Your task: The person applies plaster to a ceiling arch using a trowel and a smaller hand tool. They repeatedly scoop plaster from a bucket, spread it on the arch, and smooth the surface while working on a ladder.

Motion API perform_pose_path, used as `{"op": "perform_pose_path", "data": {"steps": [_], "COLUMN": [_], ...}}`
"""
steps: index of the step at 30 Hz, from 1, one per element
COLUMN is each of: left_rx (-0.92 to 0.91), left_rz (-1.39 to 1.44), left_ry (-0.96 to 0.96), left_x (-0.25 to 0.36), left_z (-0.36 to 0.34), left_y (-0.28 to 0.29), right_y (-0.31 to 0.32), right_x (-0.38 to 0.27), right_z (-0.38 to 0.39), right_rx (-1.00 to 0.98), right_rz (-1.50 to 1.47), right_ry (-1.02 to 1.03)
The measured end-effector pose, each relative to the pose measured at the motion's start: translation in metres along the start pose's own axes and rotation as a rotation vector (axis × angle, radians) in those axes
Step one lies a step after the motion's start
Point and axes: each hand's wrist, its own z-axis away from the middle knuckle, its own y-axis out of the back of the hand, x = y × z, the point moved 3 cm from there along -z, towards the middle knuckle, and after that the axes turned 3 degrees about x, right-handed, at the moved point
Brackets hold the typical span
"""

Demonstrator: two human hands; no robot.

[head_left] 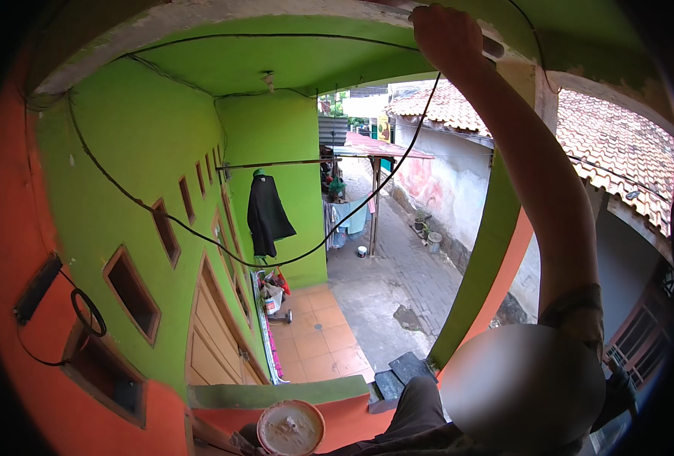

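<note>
My right arm reaches high at the right. At the top, my right hand (447, 34) is closed around a tool, its rounded handle end (493, 48) sticking out on the right; the tool's working end cannot be made out. The hand is against the edge of an overhead concrete beam (337, 11). At the lower edge is a round reddish bucket (321, 430) holding pale, thick paste (287, 428). My left hand (246, 438) is dark and partly cut off at the bucket's left side, seemingly gripping it.
A black cable (268, 264) loops down in front of me. A green-topped low wall (276, 392) runs below, beside a wooden door (215, 334). A black garment (268, 216) hangs from a rod. A tiled porch (314, 327) borders a paved lane (413, 258).
</note>
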Motion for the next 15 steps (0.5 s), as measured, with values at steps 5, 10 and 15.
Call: {"op": "perform_pose_path", "data": {"steps": [5, 10, 15], "left_rx": [-0.004, -0.005, -0.012], "left_rz": [0.004, 0.000, -0.012], "left_ry": [-0.010, -0.016, -0.028], "left_x": [-0.003, -0.003, -0.005], "left_z": [-0.003, -0.003, -0.005], "left_y": [0.004, 0.006, 0.008], "right_y": [0.008, 0.001, -0.042], "right_x": [0.026, 0.035, 0.010], "right_z": [-0.004, 0.043, 0.092], "right_rx": [-0.011, 0.036, -0.516], "right_rz": [0.043, -0.101, -1.320], "right_ry": [-0.083, -0.207, -0.830]}}
